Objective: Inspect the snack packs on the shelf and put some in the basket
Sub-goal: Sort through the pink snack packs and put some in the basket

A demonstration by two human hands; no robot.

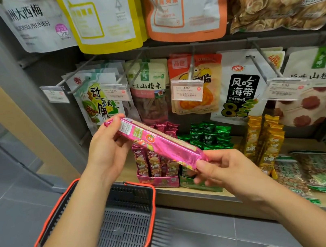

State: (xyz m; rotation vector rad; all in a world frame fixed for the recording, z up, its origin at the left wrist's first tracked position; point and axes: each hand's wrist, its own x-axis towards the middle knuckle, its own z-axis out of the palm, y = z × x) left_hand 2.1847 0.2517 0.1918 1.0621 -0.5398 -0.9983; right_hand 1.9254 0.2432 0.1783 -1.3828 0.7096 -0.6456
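Note:
A long pink snack pack is held slanted in front of the shelf, one end in each hand. My left hand grips its upper left end, and my right hand pinches its lower right end. Below my left arm hangs a grey basket with a red rim, and nothing shows inside it. Behind the pack, a pink display box on the wooden shelf holds more of the same pink packs.
Green packs and yellow packs stand next to the pink box. Bagged nuts lie at the right. Hanging bags with price tags fill the hooks above. Grey floor lies to the left.

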